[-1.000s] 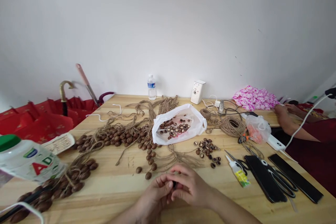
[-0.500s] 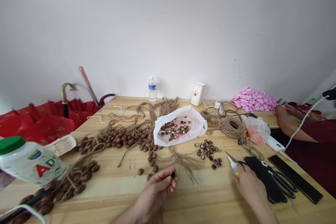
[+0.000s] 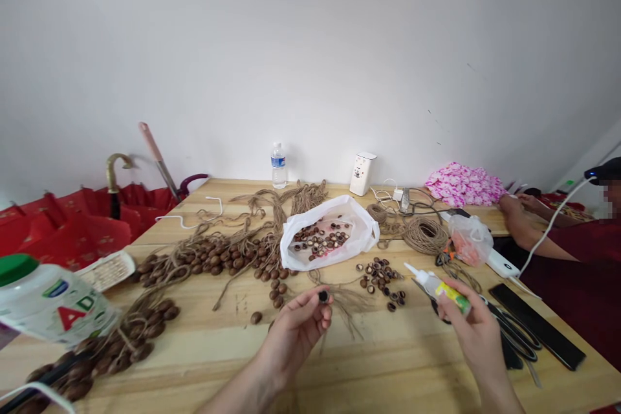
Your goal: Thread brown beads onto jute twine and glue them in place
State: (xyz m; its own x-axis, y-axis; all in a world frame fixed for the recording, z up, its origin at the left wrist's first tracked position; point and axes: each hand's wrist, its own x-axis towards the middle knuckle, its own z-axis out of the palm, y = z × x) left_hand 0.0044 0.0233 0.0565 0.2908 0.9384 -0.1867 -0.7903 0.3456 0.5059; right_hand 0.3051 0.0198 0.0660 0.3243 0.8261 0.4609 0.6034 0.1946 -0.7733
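Observation:
My left hand (image 3: 303, 320) is closed around a nut shell half (image 3: 323, 297), its dark hollow facing up. In my right hand (image 3: 468, 320) is a small glue bottle (image 3: 444, 291) with a yellow and green label; its white nozzle points up and to the left, above the table. Between the hands lie loose nut shell pieces (image 3: 381, 275) and a fan of cut twine (image 3: 339, 304). Just beyond, an open white plastic bag (image 3: 366, 233) holds many more shell halves. Strings of whole brown nuts (image 3: 228, 252) on twine lie to the left.
At right are scissors (image 3: 519, 330), a black flat bar (image 3: 538, 326), a twine coil (image 3: 425, 235) and a small clear bag (image 3: 469, 240). A water bottle (image 3: 278, 167) and white box (image 3: 363, 174) stand behind. A green-capped jar (image 3: 53, 310) is left. Another person's arm (image 3: 528, 226) is at far right.
My right hand has lifted the glue bottle off the table beside the scissors, and its nozzle now shows clearly. My left hand still holds the shell half, slightly raised.

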